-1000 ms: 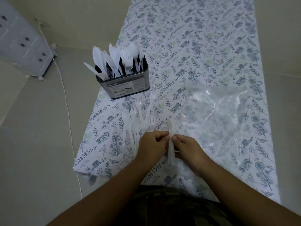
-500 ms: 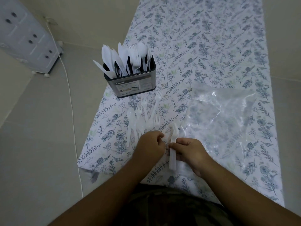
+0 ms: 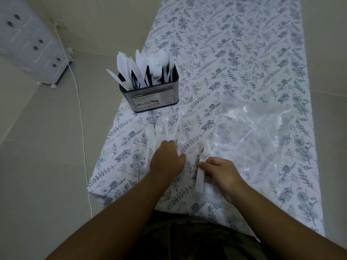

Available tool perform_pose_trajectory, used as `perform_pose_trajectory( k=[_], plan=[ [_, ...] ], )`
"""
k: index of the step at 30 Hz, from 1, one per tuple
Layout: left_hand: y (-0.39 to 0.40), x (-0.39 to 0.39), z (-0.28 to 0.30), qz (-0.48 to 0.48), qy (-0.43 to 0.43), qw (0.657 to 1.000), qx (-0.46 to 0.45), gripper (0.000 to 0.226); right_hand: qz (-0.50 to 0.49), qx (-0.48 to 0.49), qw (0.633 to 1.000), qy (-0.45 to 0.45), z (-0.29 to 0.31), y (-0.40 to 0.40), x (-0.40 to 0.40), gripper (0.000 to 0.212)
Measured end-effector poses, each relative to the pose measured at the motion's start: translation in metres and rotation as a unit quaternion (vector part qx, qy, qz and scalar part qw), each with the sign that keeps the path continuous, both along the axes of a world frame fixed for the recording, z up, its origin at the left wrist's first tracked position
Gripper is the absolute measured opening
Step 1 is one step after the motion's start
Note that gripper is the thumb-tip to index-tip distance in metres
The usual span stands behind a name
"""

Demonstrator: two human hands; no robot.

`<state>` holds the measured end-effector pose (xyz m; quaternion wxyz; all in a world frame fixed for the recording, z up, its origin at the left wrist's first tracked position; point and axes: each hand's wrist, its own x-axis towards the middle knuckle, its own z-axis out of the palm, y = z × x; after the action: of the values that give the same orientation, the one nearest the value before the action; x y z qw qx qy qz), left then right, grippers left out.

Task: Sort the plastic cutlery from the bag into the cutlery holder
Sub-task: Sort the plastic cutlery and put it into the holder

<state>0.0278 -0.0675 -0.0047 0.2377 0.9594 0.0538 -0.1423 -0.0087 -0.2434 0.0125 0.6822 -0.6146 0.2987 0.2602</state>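
Note:
A dark metal cutlery holder stands near the table's left edge, filled with white plastic knives, forks and spoons. Several loose white forks and spoons lie on the floral tablecloth in front of it. My left hand lies palm down over the handles of those loose pieces; whether it holds one is hidden. My right hand grips a small bundle of white cutlery by the handles, heads pointing away from me. The clear plastic bag lies flat to the right.
The table with the floral cloth runs away from me; its left edge drops to a tiled floor. A white cable trails on the floor, and a grey cabinet stands at far left.
My left hand has let go of the bundle and moved left onto the loose cutlery. My right hand keeps the bundle and has shifted slightly right.

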Motion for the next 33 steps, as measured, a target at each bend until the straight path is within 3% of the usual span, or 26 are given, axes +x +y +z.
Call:
perform_pose_trajectory(
  k=[10, 15, 20, 25, 28, 33],
  plan=[
    [-0.013, 0.020, -0.003, 0.008, 0.001, 1.000, -0.005, 0.029, 0.011, -0.016, 1.000, -0.011, 0.001, -0.001, 0.002, 0.028],
    [-0.015, 0.012, 0.012, 0.044, -0.036, 0.982, -0.181, 0.026, -0.012, -0.003, 1.000, -0.026, 0.002, -0.005, 0.007, 0.028],
    [-0.022, -0.016, 0.025, 0.067, 0.068, 0.951, -0.295, 0.023, 0.014, 0.052, 0.997, -0.051, 0.007, -0.002, 0.012, 0.014],
    [-0.023, -0.030, 0.018, 0.150, 0.073, 0.923, -0.348, 0.017, 0.088, -0.029, 0.989, -0.112, 0.000, 0.006, 0.009, 0.030],
    [-0.019, -0.033, 0.019, 0.214, 0.058, 0.897, -0.383, 0.010, 0.131, -0.076, 0.978, -0.143, 0.001, 0.009, 0.010, 0.028],
    [-0.012, -0.032, 0.017, 0.192, 0.001, 0.926, -0.326, 0.012, 0.175, -0.112, 0.963, -0.170, 0.002, 0.015, 0.010, 0.041]
  ],
)
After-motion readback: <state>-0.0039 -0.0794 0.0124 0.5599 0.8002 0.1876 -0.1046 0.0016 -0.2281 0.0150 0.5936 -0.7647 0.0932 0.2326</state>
